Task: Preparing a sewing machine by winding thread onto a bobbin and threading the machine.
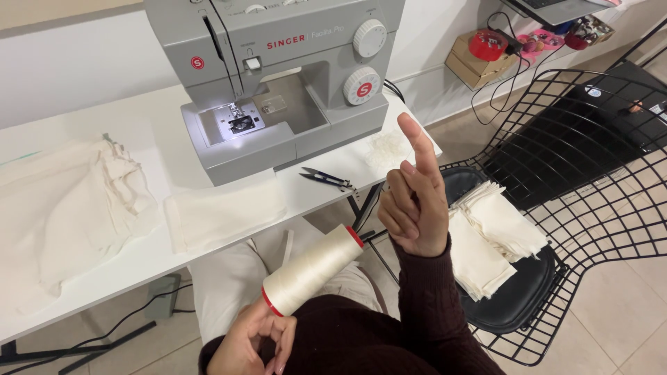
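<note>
left hand (253, 340) grips smooth cream thread cone (311, 271).

The sewing machine (278, 76) is cut off at the top edge; the left hand (253, 344) partly leaves the bottom edge; far-right clutter is too small to tell.

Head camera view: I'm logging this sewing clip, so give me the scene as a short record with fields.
left hand: left hand holds a cone of cream thread by its red-rimmed base
right hand: right hand raised, index finger up, holding nothing visible
machine: grey sewing machine on the white table, needle light on
on table: thread snips, folded cream cloth
chair: black wire chair with stacked cream fabric pieces
</note>
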